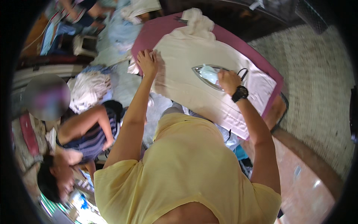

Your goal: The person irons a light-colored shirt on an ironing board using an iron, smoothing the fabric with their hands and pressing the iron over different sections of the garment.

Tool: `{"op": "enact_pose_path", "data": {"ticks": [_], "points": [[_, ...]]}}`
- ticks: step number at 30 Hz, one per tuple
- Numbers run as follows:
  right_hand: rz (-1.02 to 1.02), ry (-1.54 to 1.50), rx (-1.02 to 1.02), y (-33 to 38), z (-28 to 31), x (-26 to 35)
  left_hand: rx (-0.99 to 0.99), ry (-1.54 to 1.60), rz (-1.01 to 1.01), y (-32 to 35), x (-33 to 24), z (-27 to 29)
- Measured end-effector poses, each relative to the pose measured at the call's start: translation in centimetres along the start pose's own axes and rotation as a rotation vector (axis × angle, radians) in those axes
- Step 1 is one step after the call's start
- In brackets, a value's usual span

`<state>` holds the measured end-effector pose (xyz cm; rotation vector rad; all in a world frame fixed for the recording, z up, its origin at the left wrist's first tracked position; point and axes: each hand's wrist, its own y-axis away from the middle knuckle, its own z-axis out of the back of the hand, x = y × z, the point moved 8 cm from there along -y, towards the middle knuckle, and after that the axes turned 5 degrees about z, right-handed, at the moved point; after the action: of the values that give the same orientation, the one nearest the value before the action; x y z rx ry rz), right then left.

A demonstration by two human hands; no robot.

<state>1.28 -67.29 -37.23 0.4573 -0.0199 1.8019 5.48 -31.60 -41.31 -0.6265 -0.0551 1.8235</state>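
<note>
A cream cloth lies spread over a maroon-covered ironing board, its far end bunched up near the board's far edge. My right hand is closed round the handle of a clothes iron, which rests flat on the cloth with its pointed tip toward the left. A dark cord loops up behind that hand. At the board's left edge my left hand lies on the cloth's border, fingers stretched and a little apart.
To my left sits a person in a striped top, close to a heap of light clothes. Another person is at the far left, near a stool. Right of the board are a woven mat and a pinkish surface.
</note>
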Motion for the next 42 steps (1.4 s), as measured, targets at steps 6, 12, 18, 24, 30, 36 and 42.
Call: {"op": "enact_pose_path", "data": {"ticks": [6,12,18,24,30,36,42], "points": [[-0.178,0.572,-0.052,13.4,7.8,-15.9,0.241,0.367,-0.545,7.1,-14.6,-1.9],[-0.351,0.253,-0.362,21.3,13.1,-19.5,0.432,0.373,-0.819,12.5,-21.5,-3.7],[0.085,0.186,-0.158,17.9,2.5,-14.2,0.412,0.307,-0.833,13.7,-22.2,-4.5],[-0.133,-0.124,-0.16,15.2,0.0,-7.7,0.382,0.666,-0.838,9.3,-33.4,-4.8],[-0.178,-0.203,-0.22,16.1,-0.5,-6.1,0.834,0.654,-0.908,15.8,-49.6,-12.0],[-0.244,-0.163,-0.324,20.0,-0.3,-11.5,0.739,0.595,-0.819,22.5,-54.8,-17.3],[-0.274,-0.089,-0.497,25.5,0.8,-16.9,0.739,0.743,-0.853,23.1,-57.8,-17.0]]}}
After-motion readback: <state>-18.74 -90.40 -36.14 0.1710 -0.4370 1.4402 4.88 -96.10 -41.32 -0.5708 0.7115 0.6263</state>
